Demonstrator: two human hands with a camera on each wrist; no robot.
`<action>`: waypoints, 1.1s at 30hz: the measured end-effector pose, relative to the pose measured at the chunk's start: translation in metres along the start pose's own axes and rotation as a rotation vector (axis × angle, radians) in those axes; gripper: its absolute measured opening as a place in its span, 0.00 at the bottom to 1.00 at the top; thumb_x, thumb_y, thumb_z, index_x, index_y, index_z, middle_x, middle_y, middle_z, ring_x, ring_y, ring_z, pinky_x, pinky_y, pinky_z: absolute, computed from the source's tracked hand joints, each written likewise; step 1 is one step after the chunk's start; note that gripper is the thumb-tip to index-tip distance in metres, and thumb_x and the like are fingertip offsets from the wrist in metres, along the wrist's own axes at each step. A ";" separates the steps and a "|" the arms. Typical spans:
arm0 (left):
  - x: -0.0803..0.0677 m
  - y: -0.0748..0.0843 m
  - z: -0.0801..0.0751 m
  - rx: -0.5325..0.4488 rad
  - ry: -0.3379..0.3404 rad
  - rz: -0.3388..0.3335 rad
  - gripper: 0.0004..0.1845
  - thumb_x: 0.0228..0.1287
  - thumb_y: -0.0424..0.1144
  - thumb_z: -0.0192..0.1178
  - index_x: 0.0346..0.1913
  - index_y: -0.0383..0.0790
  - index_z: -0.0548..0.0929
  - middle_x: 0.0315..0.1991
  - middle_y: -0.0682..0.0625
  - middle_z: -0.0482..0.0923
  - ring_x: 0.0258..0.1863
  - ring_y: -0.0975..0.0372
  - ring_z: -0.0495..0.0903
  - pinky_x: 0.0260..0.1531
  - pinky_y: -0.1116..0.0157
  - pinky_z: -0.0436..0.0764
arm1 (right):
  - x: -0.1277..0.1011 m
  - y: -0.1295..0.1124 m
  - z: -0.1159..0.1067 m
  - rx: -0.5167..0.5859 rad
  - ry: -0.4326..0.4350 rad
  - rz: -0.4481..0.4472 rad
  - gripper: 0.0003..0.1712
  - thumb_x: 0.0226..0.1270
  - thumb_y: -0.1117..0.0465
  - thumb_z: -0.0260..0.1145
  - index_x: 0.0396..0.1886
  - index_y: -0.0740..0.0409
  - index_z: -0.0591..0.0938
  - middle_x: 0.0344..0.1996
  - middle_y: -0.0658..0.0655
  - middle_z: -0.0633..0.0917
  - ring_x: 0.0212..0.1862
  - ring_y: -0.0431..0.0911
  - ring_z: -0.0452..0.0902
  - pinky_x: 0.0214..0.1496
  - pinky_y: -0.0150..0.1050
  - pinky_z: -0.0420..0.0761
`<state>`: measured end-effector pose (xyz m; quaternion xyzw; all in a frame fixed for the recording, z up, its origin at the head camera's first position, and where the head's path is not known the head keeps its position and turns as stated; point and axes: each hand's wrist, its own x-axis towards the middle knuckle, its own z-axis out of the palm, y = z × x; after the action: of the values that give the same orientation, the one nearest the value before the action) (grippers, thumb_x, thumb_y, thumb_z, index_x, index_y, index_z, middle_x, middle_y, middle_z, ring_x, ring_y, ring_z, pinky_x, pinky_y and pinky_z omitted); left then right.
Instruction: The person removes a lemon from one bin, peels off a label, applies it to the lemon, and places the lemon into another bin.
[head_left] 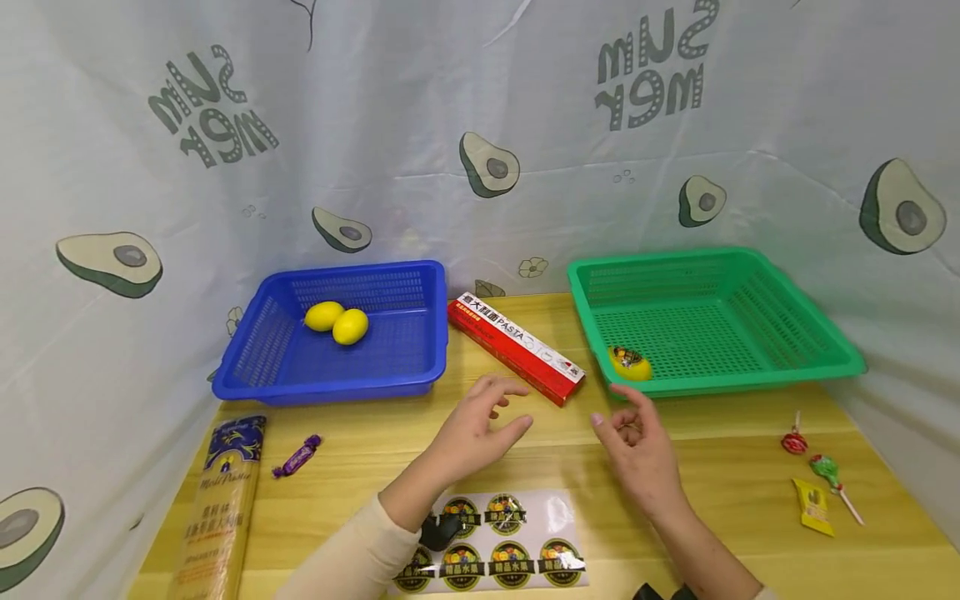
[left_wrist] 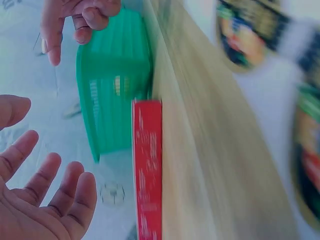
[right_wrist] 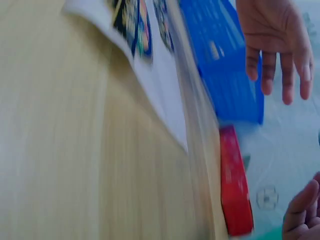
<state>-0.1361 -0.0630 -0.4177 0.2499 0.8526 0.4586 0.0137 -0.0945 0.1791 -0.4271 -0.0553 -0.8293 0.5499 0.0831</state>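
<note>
Above the table, my left hand (head_left: 478, 427) hovers with relaxed fingers and holds nothing. My right hand (head_left: 643, 462) is also empty, its fingers loosely bent, just in front of the green basket (head_left: 810, 379). In that basket's near left corner lies a yellow lemon (head_left: 636, 367) with a dark round sticker on it. Below the hands is a white sheet of round fruit stickers (head_left: 510, 529), partly covered by the left sleeve. Two plain lemons (head_left: 350, 327) lie in the blue basket (head_left: 345, 390). Between the baskets, a red and white pasta box (head_left: 517, 346) lies slantwise.
At the left edge lies a long pasta packet (head_left: 217, 508), with a purple wrapped candy (head_left: 297, 456) beside it. On the right are a red lollipop (head_left: 794, 442), a green lollipop (head_left: 825, 469) and a yellow packet (head_left: 813, 507). A printed curtain (head_left: 420, 100) hangs behind.
</note>
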 end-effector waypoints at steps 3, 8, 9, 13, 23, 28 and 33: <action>-0.020 -0.009 -0.014 0.007 0.049 -0.025 0.18 0.70 0.45 0.64 0.61 0.51 0.80 0.59 0.54 0.77 0.54 0.56 0.79 0.52 0.60 0.82 | -0.002 -0.008 0.020 0.015 -0.128 -0.008 0.30 0.71 0.59 0.69 0.70 0.52 0.71 0.38 0.55 0.76 0.27 0.36 0.70 0.26 0.30 0.72; -0.049 -0.013 -0.039 0.047 0.116 -0.037 0.17 0.69 0.43 0.66 0.59 0.52 0.81 0.57 0.56 0.79 0.50 0.63 0.78 0.49 0.62 0.83 | 0.005 -0.022 0.050 -0.019 -0.245 0.001 0.27 0.70 0.55 0.70 0.66 0.47 0.75 0.39 0.58 0.78 0.30 0.41 0.73 0.27 0.32 0.73; -0.054 -0.013 -0.044 0.057 0.124 -0.036 0.17 0.69 0.43 0.66 0.59 0.52 0.81 0.57 0.56 0.79 0.49 0.63 0.78 0.48 0.62 0.83 | 0.007 -0.025 0.056 -0.030 -0.261 -0.005 0.26 0.71 0.54 0.70 0.66 0.47 0.75 0.39 0.57 0.78 0.31 0.42 0.74 0.28 0.33 0.73; -0.068 -0.014 -0.068 0.127 0.158 -0.031 0.17 0.68 0.43 0.67 0.59 0.52 0.82 0.54 0.56 0.80 0.47 0.64 0.78 0.46 0.61 0.84 | 0.018 -0.040 0.083 -0.055 -0.320 -0.063 0.26 0.70 0.54 0.70 0.66 0.46 0.77 0.39 0.57 0.80 0.33 0.45 0.75 0.30 0.35 0.75; -0.062 -0.020 -0.145 0.324 0.207 -0.035 0.19 0.69 0.40 0.67 0.60 0.42 0.81 0.54 0.47 0.81 0.43 0.57 0.81 0.39 0.60 0.86 | 0.061 -0.084 0.144 -0.172 -0.432 -0.241 0.31 0.70 0.47 0.68 0.71 0.42 0.74 0.45 0.59 0.79 0.36 0.48 0.79 0.32 0.37 0.78; -0.044 -0.015 -0.180 0.432 0.109 -0.088 0.24 0.69 0.44 0.67 0.65 0.43 0.77 0.60 0.43 0.77 0.52 0.51 0.81 0.45 0.54 0.86 | 0.083 -0.080 0.165 -0.222 -0.447 -0.252 0.35 0.69 0.44 0.68 0.74 0.41 0.71 0.49 0.61 0.78 0.41 0.48 0.77 0.37 0.36 0.77; -0.027 -0.017 -0.211 0.542 -0.063 -0.229 0.35 0.64 0.44 0.71 0.72 0.44 0.71 0.69 0.37 0.66 0.64 0.41 0.74 0.58 0.42 0.79 | 0.091 -0.070 0.178 -0.161 -0.490 -0.214 0.38 0.67 0.45 0.70 0.74 0.44 0.70 0.45 0.61 0.78 0.43 0.48 0.75 0.37 0.35 0.74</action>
<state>-0.1730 -0.2461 -0.3140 0.1610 0.9658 0.2016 0.0246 -0.2186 0.0077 -0.4235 0.1607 -0.8667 0.4674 -0.0668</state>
